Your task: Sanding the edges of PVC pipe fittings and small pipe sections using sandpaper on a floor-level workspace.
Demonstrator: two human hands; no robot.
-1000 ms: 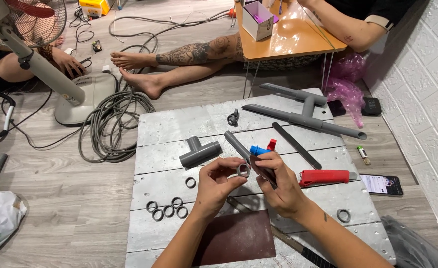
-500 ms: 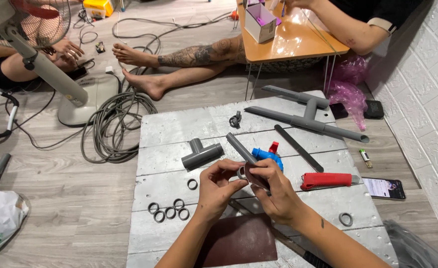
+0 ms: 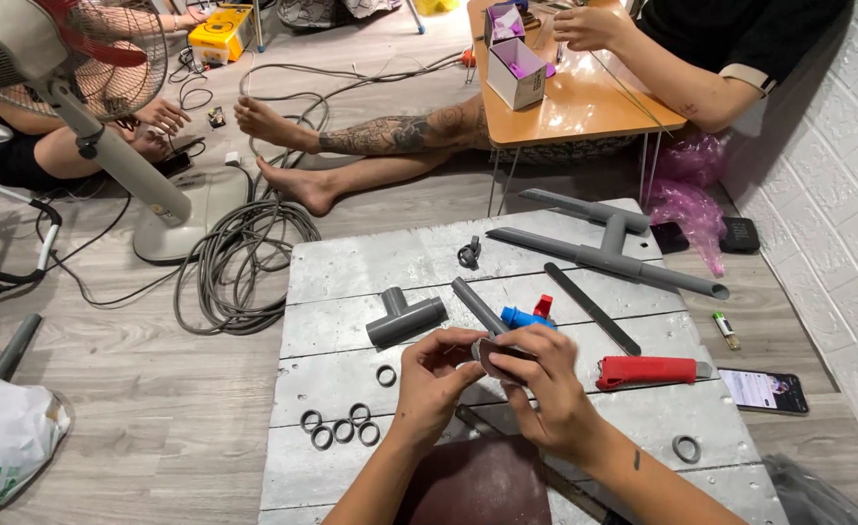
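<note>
While I watch via head cam, both hands meet just below the grey T-fitting (image 3: 406,317) on the silver board (image 3: 351,262). Left hand (image 3: 432,381): wrist bent inward, thumb and fingers pinching a small grey pipe ring (image 3: 478,349). Right hand (image 3: 545,387): fingers curled, gripping a dark sandpaper piece (image 3: 503,356) pressed vs. the ring. Loose rings (image 3: 342,426) lie below-left of the fitting; red-handled cutter (image 3: 647,371) to its right, approx. level w/ the hands.

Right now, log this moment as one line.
left hand: holds pipe ring | right hand: presses sandpaper piece on ring | grey board: loose rings, tee fitting
</note>
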